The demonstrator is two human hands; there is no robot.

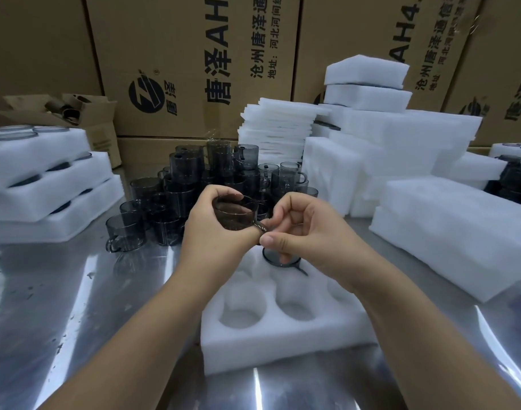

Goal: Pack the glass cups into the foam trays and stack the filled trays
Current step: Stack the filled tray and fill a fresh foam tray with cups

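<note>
A smoky glass cup point(235, 213) is held above the far end of a white foam tray point(285, 338). My left hand point(214, 232) wraps around the cup's body. My right hand point(306, 232) pinches its handle at the right side. One cup point(278, 257) sits in a far pocket of the tray, partly hidden by my right hand. The tray's near pockets hold nothing. A heap of grey glass cups point(194, 187) stands behind my hands.
Filled foam trays point(46, 184) are stacked at the left. Empty foam trays and sheets point(430, 208) are piled at the right and back. Cardboard boxes point(194, 54) line the rear. The metal table point(76, 306) is shiny in front.
</note>
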